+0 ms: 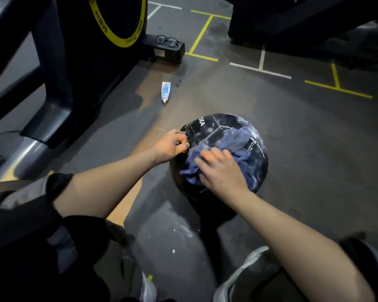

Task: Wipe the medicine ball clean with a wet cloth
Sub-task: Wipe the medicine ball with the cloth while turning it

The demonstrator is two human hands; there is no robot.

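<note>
A black medicine ball point(214, 129) with white seams and white smears sits on the dark gym floor in the middle of the view. A crumpled blue cloth point(234, 140) lies across its top. My right hand point(220, 168) lies on the cloth with fingers spread, pressing it onto the ball. At the ball's left upper edge my left hand point(172, 144) has its fingers curled, and the fingertips pinch the ball's cover near a seam.
A white and blue tube point(165, 91) lies on the floor beyond the ball. An exercise machine point(59, 68) with a yellow ring stands at the left, and a pair of glasses point(167, 40) rests on its base. Yellow and white tape lines mark the floor. My shoes show at the bottom.
</note>
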